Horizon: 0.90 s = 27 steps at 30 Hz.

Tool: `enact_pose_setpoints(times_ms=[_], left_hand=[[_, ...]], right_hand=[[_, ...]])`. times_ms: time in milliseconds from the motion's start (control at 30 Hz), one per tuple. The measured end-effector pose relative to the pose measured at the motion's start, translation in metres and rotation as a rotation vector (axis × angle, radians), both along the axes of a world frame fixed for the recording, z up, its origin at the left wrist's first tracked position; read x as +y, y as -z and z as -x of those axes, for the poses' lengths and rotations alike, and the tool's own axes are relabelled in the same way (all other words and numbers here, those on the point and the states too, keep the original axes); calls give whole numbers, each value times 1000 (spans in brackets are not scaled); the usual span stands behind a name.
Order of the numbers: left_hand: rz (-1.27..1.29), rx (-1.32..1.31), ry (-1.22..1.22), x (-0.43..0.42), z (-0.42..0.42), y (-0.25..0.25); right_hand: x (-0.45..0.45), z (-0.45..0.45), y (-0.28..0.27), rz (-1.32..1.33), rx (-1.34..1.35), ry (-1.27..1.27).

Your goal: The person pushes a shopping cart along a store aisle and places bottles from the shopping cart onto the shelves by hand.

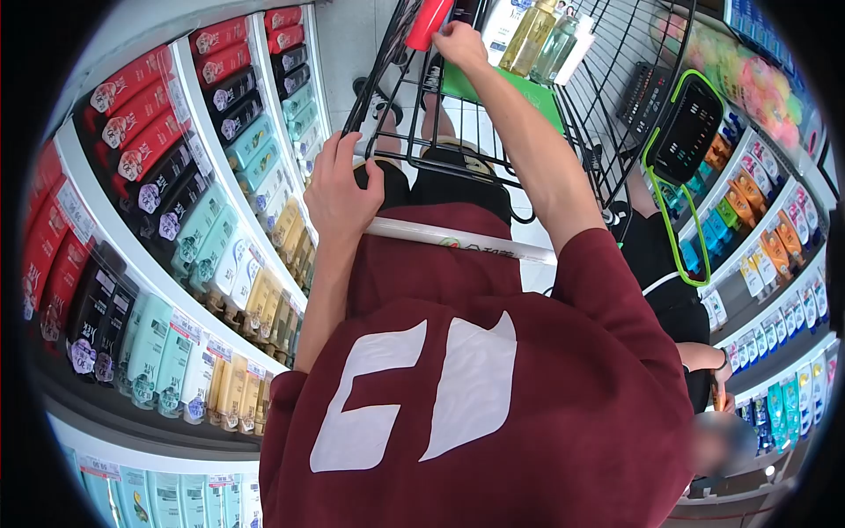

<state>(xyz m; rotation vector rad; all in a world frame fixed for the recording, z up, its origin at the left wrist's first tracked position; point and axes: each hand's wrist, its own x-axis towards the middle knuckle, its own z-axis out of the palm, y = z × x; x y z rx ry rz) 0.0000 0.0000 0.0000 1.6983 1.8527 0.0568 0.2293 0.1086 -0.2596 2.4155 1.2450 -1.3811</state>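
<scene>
I see my right hand up at 12 o'clock. Its fingers are closed on a red bottle, which sits by the left side of the wire cart. The bottle's top end goes out of view. My left hand is at 11 o'clock, half open, with the fingers a bit bent and the thumb apart. It is at the near left corner of the cart, beside the end of the pale push bar. I can't tell how hard it holds on.

In the cart at 12 o'clock, a yellow bottle and a clear bottle stand side by side near a flat green thing.

From 8 to 11 o'clock, the left shelves have rows of red, black, pale green, white and gold bottles. At 3 o'clock, the right shelves have lots of small bright packs. A green-edged black basket is at 2 o'clock. Another person's arm shows at 4 o'clock.
</scene>
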Motion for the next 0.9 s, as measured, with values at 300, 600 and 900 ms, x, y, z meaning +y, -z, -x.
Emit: enact_pose_setpoints(times_ms=[300,600,900], left_hand=[[-25,-8,-21,10,-2,-3],[-77,9,-4,18,-1,-5],[-34,-56,-36,32,2,-3]], right_hand=[[-49,-71,-15,-45,175,-169],[-71,-120,-135,-92,259,-119],[-133,-139,-279,-322,168,-103]])
